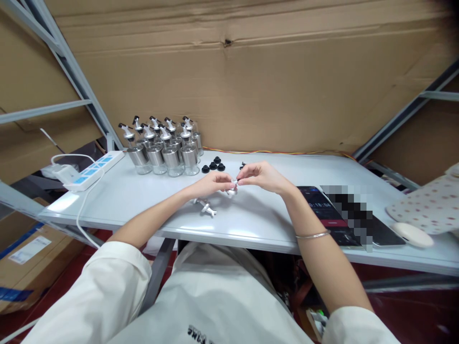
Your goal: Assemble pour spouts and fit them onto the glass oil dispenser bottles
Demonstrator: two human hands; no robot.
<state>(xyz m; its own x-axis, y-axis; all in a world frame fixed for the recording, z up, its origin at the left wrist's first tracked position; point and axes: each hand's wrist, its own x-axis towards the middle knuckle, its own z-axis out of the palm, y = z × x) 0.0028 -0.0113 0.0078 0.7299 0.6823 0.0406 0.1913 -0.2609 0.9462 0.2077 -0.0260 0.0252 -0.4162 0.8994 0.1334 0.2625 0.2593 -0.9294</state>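
Note:
My left hand is closed on a silver pour spout, holding it just above the table near its front. At the spout's upper end, my right hand pinches a small black piece, mostly hidden by the fingertips. Below my left hand lie loose silver pour spouts, partly covered by that hand. Several round black ribbed stoppers sit in a cluster behind my hands. A few small black parts show beyond my right fingers.
Glass-and-steel bottles with pour spouts stand grouped at back left. Left of them lies a white power strip with a cable. On the right are a phone showing a timer, a pixelated device, a white oval object and dotted cloth.

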